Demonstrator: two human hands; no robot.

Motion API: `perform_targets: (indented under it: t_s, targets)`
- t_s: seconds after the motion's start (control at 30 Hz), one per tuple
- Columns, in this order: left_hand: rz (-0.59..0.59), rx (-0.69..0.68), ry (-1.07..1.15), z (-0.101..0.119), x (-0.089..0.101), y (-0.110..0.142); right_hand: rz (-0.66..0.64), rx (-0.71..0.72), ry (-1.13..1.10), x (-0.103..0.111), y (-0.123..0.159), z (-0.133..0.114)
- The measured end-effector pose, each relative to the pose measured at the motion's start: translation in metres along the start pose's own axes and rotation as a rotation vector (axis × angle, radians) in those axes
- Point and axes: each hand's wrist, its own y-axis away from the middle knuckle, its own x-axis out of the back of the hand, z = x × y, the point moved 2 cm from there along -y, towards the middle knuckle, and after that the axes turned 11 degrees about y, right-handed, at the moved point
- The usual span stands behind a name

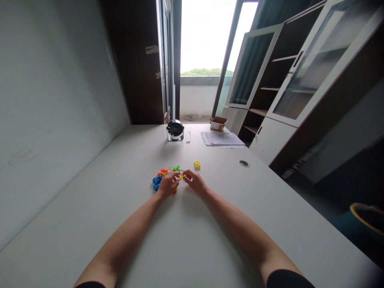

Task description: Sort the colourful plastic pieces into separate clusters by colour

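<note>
Between my two hands is a small yellow toy block (182, 177), pinched by the fingertips of both. My left hand (168, 183) is closed on its left side, above a pile of colored blocks. My right hand (194, 181) grips it from the right. Blue blocks (156, 182) lie left of my left hand, with orange blocks (162, 173) and green blocks (176, 169) behind it. A red piece (175, 192) shows partly under my left hand. Another yellow block (197, 165) sits apart on the table, just beyond my right hand.
The white table (135, 228) runs along a wall at left. Toward its far end stand a small round black fan-like device (175, 131), a thin cord (188, 138), sheets of paper (222, 139) and an open cardboard box (218, 124). A cable hole (244, 163) is near the right edge.
</note>
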Motion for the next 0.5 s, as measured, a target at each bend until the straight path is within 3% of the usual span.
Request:
perform_targets:
  t_s: [0.27,0.5]
  targets:
    - [0.0,0.001,-0.063,-0.0002,-0.0007,0.0006,-0.039,0.004,-0.148,0.0021,-0.0029,-0.0003]
    - [0.008,0.006,-0.086,0.0,-0.0005,0.0001,-0.034,-0.008,-0.146,-0.0007,-0.0024,0.0045]
